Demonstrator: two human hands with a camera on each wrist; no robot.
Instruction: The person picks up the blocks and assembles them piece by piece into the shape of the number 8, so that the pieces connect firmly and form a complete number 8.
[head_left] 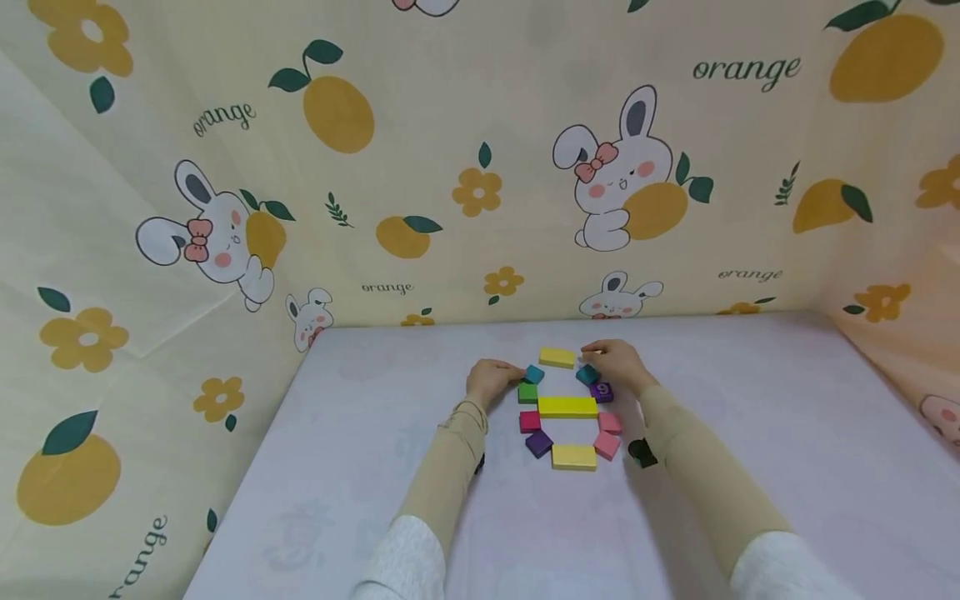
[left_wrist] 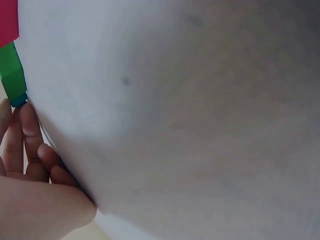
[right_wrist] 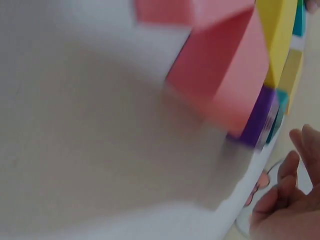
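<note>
In the head view, small coloured blocks form a closed ring with a bar across it. My left hand [head_left: 493, 379] pinches the blue block [head_left: 534, 374] at the upper left; its fingertips meet that block's end in the left wrist view. A green block [head_left: 528, 392] sits just below it. My right hand [head_left: 619, 363] is by the upper right of the ring, fingers loosely extended and holding nothing. Close beneath it are a teal block [head_left: 587, 375] and a purple block with a number [head_left: 602, 392]. The right wrist view shows that hand's fingers [right_wrist: 287, 172] apart from the blocks.
A pale yellow block [head_left: 557, 357] tops the ring, another pale yellow block [head_left: 573, 457] closes its bottom, and a long yellow block [head_left: 567, 407] crosses it. Red, pink and purple blocks form the lower sides. Dark objects [head_left: 642, 453] lie near both forearms. A patterned cloth [head_left: 480, 125] hangs behind.
</note>
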